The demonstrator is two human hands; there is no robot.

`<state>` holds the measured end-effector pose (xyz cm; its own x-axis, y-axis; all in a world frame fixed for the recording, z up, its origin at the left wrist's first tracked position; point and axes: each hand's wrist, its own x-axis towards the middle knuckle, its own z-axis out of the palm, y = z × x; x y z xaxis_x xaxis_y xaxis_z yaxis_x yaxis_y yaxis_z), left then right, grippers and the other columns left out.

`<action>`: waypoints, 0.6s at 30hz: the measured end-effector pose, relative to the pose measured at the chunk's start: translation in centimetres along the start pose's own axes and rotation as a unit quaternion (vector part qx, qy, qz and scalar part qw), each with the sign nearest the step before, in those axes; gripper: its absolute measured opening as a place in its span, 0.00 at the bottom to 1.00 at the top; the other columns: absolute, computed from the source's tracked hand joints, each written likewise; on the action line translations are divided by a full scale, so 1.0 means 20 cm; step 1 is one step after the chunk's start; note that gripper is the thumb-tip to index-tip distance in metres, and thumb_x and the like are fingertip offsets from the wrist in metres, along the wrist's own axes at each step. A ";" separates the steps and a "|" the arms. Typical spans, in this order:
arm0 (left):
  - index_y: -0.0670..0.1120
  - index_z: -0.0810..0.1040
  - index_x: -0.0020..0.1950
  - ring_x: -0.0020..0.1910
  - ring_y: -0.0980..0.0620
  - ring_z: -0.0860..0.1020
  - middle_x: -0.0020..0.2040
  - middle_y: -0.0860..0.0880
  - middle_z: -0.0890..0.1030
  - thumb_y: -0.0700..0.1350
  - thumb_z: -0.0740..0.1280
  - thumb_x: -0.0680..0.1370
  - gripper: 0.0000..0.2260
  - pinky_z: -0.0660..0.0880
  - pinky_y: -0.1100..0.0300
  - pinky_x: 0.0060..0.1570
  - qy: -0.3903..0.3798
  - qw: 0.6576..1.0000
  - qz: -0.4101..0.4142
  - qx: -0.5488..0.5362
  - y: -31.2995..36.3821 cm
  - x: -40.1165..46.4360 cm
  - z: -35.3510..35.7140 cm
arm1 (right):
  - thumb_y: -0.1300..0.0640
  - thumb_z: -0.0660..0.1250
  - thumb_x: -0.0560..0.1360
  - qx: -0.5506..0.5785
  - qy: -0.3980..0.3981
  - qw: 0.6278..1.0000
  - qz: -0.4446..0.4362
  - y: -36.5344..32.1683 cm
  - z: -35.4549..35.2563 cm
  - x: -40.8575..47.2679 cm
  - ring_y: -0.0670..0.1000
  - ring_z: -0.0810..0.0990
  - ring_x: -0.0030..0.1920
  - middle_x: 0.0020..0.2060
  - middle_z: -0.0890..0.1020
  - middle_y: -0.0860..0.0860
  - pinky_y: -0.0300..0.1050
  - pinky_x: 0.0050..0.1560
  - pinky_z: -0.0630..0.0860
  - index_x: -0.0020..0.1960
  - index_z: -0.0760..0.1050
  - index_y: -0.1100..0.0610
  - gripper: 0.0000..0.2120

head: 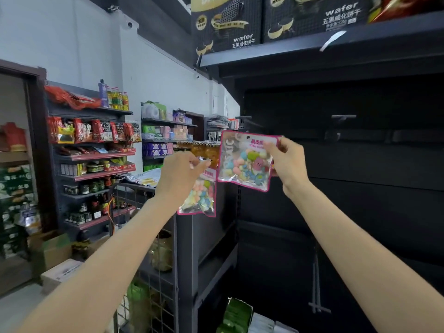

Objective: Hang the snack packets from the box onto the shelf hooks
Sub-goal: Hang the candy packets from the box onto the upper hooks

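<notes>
My right hand (287, 162) pinches the top right corner of a clear, pink-edged snack packet (245, 162) full of pastel sweets, held up in front of the dark shelf unit. My left hand (179, 173) grips the top of a second, similar packet (199, 195) that hangs down below it. Two black hooks stick out of the shelf's back panel: one (246, 120) just above the raised packet, another (342, 117) further right. Both hooks are bare. The box is not in view.
Black wafer cartons (227, 22) stand on the top shelf (312, 48). A wire cart (144, 236) sits below my left arm. Stocked shelves (93, 150) line the left wall, with cardboard boxes (54, 251) on the floor. Green bags (236, 316) lie on the bottom shelf.
</notes>
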<state>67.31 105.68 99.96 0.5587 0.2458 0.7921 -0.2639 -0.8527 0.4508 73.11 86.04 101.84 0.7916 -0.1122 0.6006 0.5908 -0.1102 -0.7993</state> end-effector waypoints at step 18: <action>0.42 0.81 0.49 0.45 0.54 0.74 0.49 0.47 0.80 0.40 0.67 0.76 0.05 0.69 0.63 0.48 0.009 0.999 0.048 0.009 0.05 0.00 0.02 | 0.60 0.61 0.77 -0.133 0.095 0.975 -0.148 -0.03 0.12 0.10 0.54 0.72 0.38 0.34 0.73 0.54 0.55 0.38 0.76 0.38 0.68 0.59 0.10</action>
<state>67.33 104.64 100.33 0.5179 0.1706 0.8382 -0.3013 -0.8807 0.3654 74.70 88.22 103.49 0.5342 -0.2159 0.8173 0.7078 -0.4145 -0.5721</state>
